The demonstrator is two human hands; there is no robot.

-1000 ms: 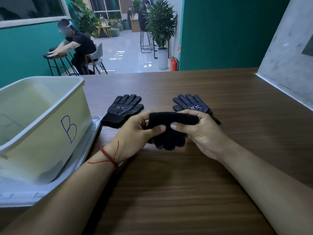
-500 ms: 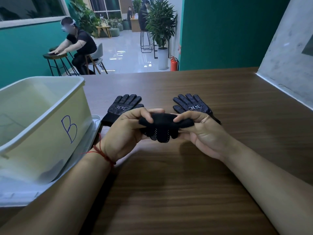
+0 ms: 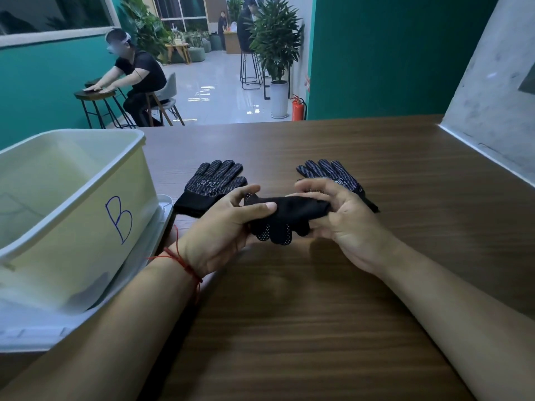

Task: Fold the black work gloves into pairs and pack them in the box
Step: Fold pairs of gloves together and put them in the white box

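Right of box (image 3: 86, 227), two gloves lay flat: nearer glove (image 3: 212, 186) clear, farther glove (image 3: 330, 172) half hidden behind right hand (image 3: 350, 224). Also right of box, glove bundle (image 3: 285, 215): left hand (image 3: 223, 230) pinched one end, right hand curled round other.

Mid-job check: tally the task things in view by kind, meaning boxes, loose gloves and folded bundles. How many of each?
Box: 1.
Loose gloves on the table: 2, glove by the box and glove farther right.
Folded bundle, held in left hand and right hand: 1.
Total: 4.
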